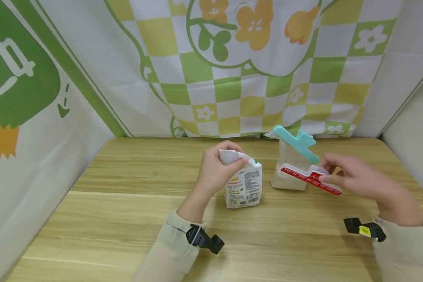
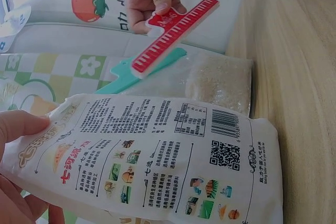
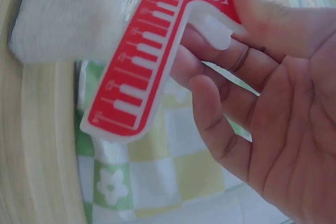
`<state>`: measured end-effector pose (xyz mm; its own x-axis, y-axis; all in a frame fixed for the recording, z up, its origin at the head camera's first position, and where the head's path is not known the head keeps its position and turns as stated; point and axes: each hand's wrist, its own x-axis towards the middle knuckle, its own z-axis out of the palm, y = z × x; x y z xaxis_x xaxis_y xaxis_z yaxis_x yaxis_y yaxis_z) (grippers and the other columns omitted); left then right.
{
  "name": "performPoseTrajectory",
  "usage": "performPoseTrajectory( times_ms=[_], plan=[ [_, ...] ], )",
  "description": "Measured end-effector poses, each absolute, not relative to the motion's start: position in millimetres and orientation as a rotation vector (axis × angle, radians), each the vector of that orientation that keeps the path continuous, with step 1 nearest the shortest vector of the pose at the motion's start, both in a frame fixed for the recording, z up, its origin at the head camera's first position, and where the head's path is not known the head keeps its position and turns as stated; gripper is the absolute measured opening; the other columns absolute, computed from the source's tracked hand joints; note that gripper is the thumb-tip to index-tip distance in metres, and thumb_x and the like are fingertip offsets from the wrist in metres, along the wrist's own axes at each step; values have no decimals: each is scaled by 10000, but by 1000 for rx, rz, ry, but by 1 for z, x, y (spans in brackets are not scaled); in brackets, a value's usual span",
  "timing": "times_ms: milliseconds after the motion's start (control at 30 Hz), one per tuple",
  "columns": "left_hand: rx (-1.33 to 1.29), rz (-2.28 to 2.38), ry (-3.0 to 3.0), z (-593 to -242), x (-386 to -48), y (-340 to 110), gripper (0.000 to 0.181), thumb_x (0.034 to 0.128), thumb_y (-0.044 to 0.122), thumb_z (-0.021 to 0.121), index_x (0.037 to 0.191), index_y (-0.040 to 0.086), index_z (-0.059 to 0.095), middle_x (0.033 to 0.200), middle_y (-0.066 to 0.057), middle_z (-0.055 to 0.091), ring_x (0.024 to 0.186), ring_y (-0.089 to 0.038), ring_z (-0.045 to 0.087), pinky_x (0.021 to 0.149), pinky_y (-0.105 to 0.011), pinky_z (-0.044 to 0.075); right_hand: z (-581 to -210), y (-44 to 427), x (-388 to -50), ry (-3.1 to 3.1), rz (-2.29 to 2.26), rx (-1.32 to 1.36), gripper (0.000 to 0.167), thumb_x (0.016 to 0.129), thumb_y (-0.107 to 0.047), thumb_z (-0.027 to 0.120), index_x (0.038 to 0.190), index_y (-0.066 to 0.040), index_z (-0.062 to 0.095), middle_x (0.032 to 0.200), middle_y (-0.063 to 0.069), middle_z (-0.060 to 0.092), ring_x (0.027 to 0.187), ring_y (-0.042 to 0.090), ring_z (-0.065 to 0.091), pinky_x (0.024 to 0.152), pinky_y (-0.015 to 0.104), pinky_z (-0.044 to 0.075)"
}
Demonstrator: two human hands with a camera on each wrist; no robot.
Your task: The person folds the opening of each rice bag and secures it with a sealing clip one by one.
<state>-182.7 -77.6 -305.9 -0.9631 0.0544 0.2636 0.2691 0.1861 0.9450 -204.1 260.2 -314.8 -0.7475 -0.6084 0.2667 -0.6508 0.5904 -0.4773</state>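
My left hand (image 1: 216,168) pinches the folded top of a white printed paper bag (image 1: 244,188), which stands upright on the table. In the left wrist view the bag's back shows print, small pictures and a barcode (image 2: 224,123). To the right, my right hand (image 1: 356,176) holds a red and white bag clip (image 1: 311,180) by its handle, thumb on top; piano keys are printed along its bar in the right wrist view. Behind that clip stands a clear bag of white grains (image 1: 289,182), with a turquoise clip (image 1: 296,144) slanting across its top.
The wooden table (image 1: 134,227) runs back to a green, yellow and white checkered cloth (image 1: 246,94) hanging behind. White panels stand at the left and right sides. Black straps with small devices sit on both wrists.
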Motion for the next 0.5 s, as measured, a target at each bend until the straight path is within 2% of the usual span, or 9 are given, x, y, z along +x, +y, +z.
performPoseTrajectory(
  times_ms=[267, 500],
  plan=[
    [-312, -1871, -2280, -307, -183, -77, 134, 807, 54, 781, 891, 80, 681, 994, -110, 698, 860, -204, 647, 701, -331, 561, -306, 241, -195, -2692, 891, 1114, 261, 862, 25, 708, 914, -189, 567, 776, -95, 600, 660, 4, 514, 501, 228, 430],
    [-327, -1877, -2271, -308, -183, -76, 128, 810, 47, 778, 888, 73, 680, 993, -118, 699, 856, -209, 648, 696, -330, 565, -305, 232, -194, -2551, 825, 1177, 330, 793, 70, 748, 910, -183, 573, 787, -148, 615, 712, -37, 535, 553, 220, 460]
  ],
)
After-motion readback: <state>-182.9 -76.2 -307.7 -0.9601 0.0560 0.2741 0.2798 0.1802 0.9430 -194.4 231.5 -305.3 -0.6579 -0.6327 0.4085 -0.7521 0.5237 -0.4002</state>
